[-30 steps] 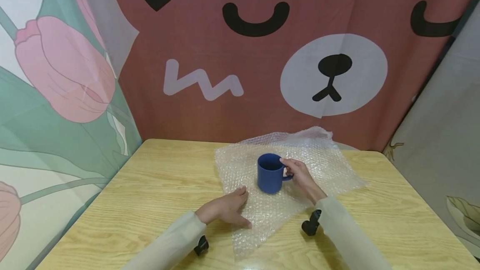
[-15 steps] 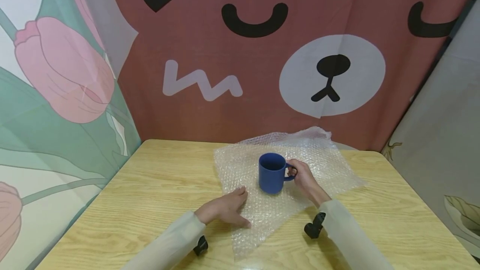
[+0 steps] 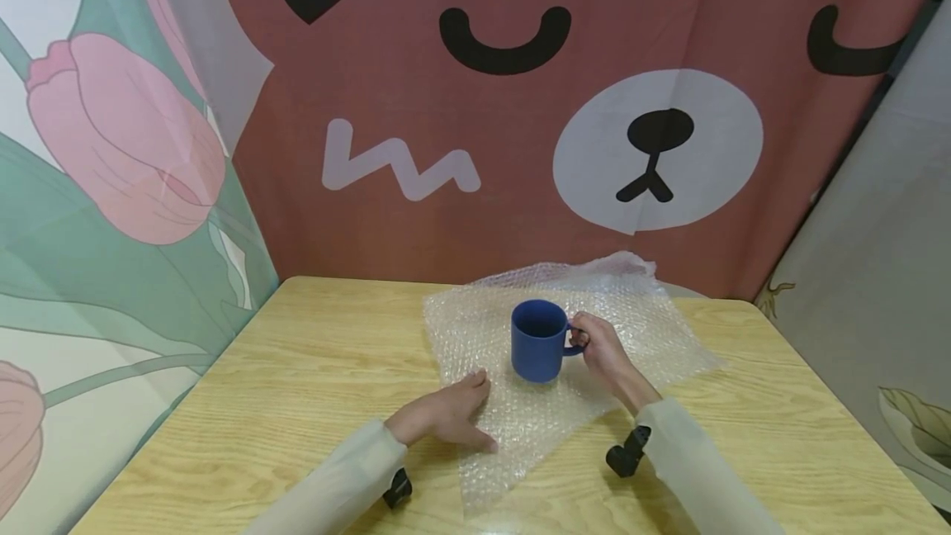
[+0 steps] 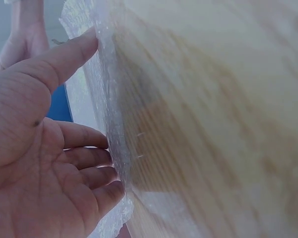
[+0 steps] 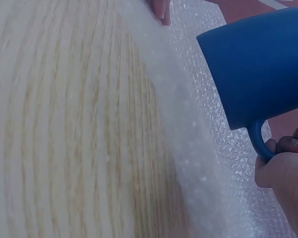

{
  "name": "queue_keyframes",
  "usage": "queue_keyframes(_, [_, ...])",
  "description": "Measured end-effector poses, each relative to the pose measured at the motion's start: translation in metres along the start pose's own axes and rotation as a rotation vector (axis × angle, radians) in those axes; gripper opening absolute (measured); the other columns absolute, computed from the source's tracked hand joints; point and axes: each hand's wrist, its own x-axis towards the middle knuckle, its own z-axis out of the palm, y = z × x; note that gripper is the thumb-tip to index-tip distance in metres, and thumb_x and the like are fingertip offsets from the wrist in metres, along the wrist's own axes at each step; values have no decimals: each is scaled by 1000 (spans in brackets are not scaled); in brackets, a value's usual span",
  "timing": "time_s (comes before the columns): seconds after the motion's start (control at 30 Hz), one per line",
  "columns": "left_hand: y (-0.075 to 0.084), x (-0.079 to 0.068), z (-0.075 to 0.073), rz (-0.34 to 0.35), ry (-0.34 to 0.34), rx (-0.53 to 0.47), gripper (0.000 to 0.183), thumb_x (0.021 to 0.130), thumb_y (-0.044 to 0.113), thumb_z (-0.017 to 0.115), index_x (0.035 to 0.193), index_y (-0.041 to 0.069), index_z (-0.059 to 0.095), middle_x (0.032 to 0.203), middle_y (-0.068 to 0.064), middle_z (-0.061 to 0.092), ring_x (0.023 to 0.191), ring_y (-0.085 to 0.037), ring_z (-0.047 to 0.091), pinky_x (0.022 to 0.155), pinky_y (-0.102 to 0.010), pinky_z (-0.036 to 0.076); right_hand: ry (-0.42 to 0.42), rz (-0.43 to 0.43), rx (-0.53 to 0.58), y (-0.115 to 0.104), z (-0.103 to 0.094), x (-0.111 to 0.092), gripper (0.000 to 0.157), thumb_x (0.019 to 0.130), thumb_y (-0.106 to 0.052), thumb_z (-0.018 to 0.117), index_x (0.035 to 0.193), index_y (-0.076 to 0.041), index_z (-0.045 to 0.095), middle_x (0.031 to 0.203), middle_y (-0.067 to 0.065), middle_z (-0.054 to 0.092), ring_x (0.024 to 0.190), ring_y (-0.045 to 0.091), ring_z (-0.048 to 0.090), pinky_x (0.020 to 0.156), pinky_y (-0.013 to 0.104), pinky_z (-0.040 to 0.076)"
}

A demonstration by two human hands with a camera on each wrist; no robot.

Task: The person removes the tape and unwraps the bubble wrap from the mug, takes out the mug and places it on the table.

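A blue mug [image 3: 537,353] stands upright over a sheet of bubble wrap [image 3: 513,456]. Its handle points right, and my right hand [image 3: 603,353] grips that handle with curled fingers. In the right wrist view the mug [image 5: 260,64] shows a gap between its base and the wrap, so it looks slightly raised. My left hand [image 3: 449,415] rests on the left edge of the wrap, thumb and fingers spread. The left wrist view shows this hand [image 4: 44,163] with its fingertips touching the bubble wrap [image 4: 109,94] and nothing held.
A wooden table [image 3: 319,353] carries the wrap, whose far edge reaches the table's back. Behind hangs a reddish curtain [image 3: 416,238] with a bear face; a tulip-print curtain [image 3: 134,287] is at the left. Black wrist cameras sit under both sleeves.
My right hand has slid from the upper part of the handle to a grip around it. The mug has shifted slightly right, then up a little. My left hand has stayed in place.
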Motion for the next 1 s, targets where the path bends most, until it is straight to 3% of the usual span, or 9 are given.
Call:
queue_keyframes(0.47, [1,-1,-2,-6,-2,18,98,82,50,74,148,-7,29,156,-22,19,143,-32,19,116,-37,19,26,-28,-40,-20,7,-14,28,89,8,42,65,-6,46,65,-1,41,65,13,35,68,25,34])
queue_keyframes(1.0, [-6,-3,-3,-7,-6,-11,98,82,49,74,149,-6,28,157,-20,18,143,-32,17,116,-38,18,59,-69,-15,-49,-2,-28,31,90,8,40,67,-9,51,67,-3,44,65,11,38,68,23,35])
